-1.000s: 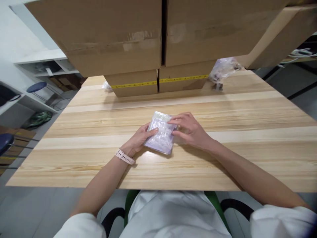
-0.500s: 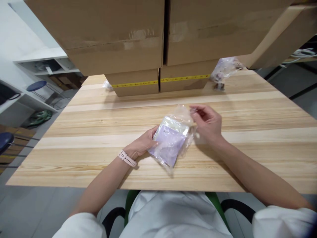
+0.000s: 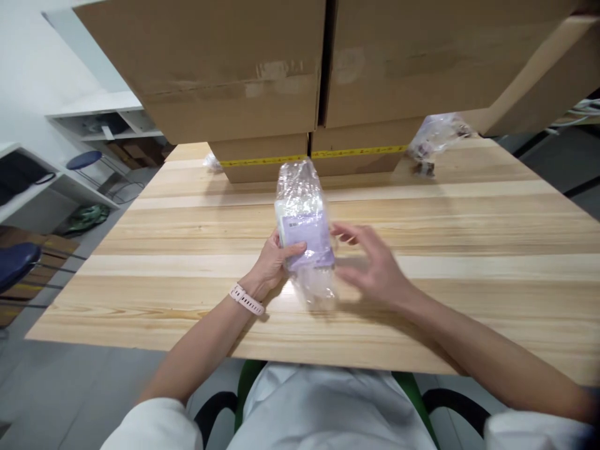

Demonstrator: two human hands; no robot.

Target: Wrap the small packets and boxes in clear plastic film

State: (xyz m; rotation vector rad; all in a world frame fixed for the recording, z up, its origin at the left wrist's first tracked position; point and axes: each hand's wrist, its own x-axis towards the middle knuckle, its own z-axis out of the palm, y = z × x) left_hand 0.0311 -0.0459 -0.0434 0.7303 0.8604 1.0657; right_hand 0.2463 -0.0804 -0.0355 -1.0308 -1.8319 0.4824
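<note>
A clear plastic bag wraps a flat, pale purple packet with small dark print. My left hand grips the bagged packet by its left side, thumb across the front. The bag's loose upper end stands up beyond the packet, and more crinkled plastic hangs below it. Just to the right of the packet is my right hand, fingers apart and slightly blurred, with nothing seen in it. Whether its fingertips touch the bag's edge I cannot tell.
Large cardboard boxes are stacked at the back of the wooden table. Crumpled clear packaging with purple in it lies right of the stack. A small plastic scrap lies left of it. A blue stool stands on the floor at left.
My right hand has let go of the bag's upper end and moved down beside the packet, its fingers opening. My left hand has turned the packet more upright and shifted it slightly left.
</note>
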